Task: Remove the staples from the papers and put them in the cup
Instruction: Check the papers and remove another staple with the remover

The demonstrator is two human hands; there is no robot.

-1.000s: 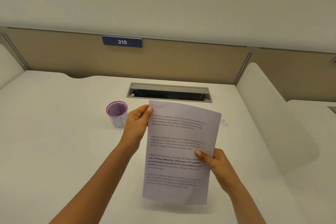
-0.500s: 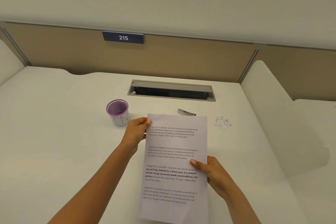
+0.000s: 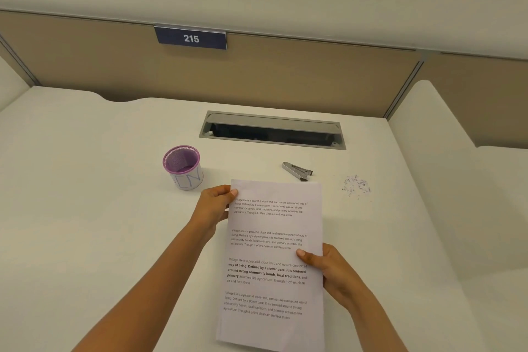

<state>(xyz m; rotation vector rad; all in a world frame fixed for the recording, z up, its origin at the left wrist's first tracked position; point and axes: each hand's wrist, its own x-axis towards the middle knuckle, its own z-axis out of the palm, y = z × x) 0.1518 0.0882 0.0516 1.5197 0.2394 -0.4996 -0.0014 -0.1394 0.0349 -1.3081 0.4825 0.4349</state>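
Two hands hold the papers (image 3: 274, 251), each in a pinch. The left hand (image 3: 213, 208) has its thumb on top at the upper left corner with the fingers curled beneath. The right hand (image 3: 328, 268) has its thumb on the printed face at the right edge, about mid-height, with the fingers under the sheet. Neither hand holds anything else. The sheets' long axis runs from bottom centre of the frame up toward the centre, nearly vertical, with the text facing up. I cannot tell whether they rest on the desk (image 3: 85, 180) or sit just off it. No staple is visible in the papers; if one is at the upper left corner, the left thumb covers it. The remover (image 3: 297, 171) lies on the desk just beyond the upper right corner of the sheets, apart from them, its long axis slanting upper left to lower right. It is on the right hand's side, straight up-frame from that hand. Judgement: the right hand is the one to free and reach up-frame for it while the left keeps the corner. The cup (image 3: 183, 166) stands upright just up-left of the left hand, near it but not touching. A scatter of staples (image 3: 356, 186) lies on the desk right of the remover, well apart from the cup, on the far side of the papers from it.
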